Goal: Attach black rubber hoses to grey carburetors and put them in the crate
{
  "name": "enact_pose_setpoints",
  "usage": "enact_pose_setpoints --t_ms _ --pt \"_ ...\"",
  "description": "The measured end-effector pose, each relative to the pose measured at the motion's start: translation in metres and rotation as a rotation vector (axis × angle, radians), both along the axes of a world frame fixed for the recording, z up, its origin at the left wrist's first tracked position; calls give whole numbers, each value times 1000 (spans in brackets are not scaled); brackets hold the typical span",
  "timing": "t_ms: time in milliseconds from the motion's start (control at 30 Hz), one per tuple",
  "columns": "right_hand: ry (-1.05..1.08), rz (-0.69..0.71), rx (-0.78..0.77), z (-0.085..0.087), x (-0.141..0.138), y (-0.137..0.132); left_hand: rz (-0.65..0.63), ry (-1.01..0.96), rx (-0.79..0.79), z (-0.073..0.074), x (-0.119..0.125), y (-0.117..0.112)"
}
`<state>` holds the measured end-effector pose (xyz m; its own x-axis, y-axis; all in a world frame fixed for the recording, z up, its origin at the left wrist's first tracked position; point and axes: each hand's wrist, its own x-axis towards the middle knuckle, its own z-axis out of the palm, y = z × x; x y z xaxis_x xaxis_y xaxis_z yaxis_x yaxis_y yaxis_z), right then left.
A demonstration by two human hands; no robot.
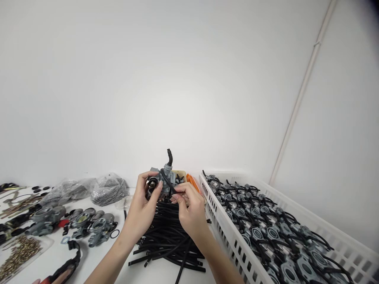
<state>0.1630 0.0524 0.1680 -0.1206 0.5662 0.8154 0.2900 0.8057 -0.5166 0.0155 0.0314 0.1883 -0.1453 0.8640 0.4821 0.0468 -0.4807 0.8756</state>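
Sitting between hands point(145, 209) point(191, 203) (grey carburetor point(170, 177))

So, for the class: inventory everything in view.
Held part: one, grey/black, centre
Tubes: many, black, table centre
Crate: one, white, right
Crated parts: many, grey/black, right
Loose parts: several, grey, left
Bags: several, clear, left rear
Fittings: many, golden, front left
Small pieces: many, mostly black, far left
Container: one, yellowish, centre rear
Unclear item: one, orange, beside crate
Table: one, white, below
Wall: one, white, rear
Pipe: one, pale, upper right
Left hand: one, fingers around held part
Right hand: one, fingers on black hose
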Motion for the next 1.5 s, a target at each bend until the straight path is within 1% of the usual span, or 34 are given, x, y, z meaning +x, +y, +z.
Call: enact_pose_setpoints --t_ms 200,300,433,567,633,700,767,867,933,1000,1100,1167,1233,1333,1500 --pt "48 38 -28 1 -2 -3 -12 12 18 0 0 0" --pt "74 63 -19 1 -4 -5 11 56 44 -1 0 0" --pt "23 -9 39 -2 -6 -5 30 36 66 -2 0 -1" --pt "-62 -103 164 -6 -8 -1 14 -27 51 -6 2 1" --pt "-78 -157 201 -9 -8 2 18 -54 51 -7 3 2" --pt "-75 -184 198 -11 -8 5 22 -66 46 -7 3 3" --pt "-65 -176 172 -10 -8 6 13 -54 33 -4 3 2" --pt "-59 -124 60 -5 -6 5 -36 -35 -10 2 0 -2" --pt "-27 -75 -40 1 -3 2 -64 -75 -53 5 -2 -3" --pt "62 47 -149 6 0 0 -88 -137 -102 7 -2 -3" --pt "259 307 -330 8 3 1 -123 -185 -147 6 0 -1" --pt "351 393 -416 8 3 3 -132 -188 -174 5 2 -1" --pt "387 418 -464 6 1 5 -130 -176 -194 4 4 -1" --pt "383 472 -504 4 -3 8 -108 -149 -170 3 7 -1" --pt "358 515 -465 4 -2 5 -108 -132 -167 4 7 -2"
